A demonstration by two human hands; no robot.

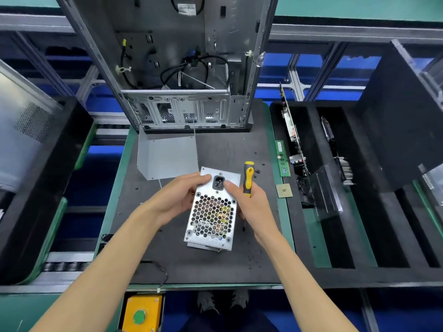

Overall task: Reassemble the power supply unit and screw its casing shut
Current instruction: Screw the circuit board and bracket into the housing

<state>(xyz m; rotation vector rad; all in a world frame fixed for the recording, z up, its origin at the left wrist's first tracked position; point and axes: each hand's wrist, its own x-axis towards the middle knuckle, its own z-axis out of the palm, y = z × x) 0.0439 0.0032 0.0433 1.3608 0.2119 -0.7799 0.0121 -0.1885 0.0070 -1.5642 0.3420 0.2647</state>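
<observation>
Power supply unit (212, 212), frame centre: rigid, likely weighty, sharp-edged steel; left hand (178, 200) grips its side, right hand (251, 204) clasps screwdriver (248, 178) while steadying it.

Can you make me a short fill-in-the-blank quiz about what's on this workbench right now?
1. The right hand grips a screwdriver with a ____ and black handle.
2. Both hands hold the power supply unit, whose honeycomb ____ faces up.
3. The bent metal cover lies ____ the hands.

Missing words: yellow; grille; beyond
</observation>
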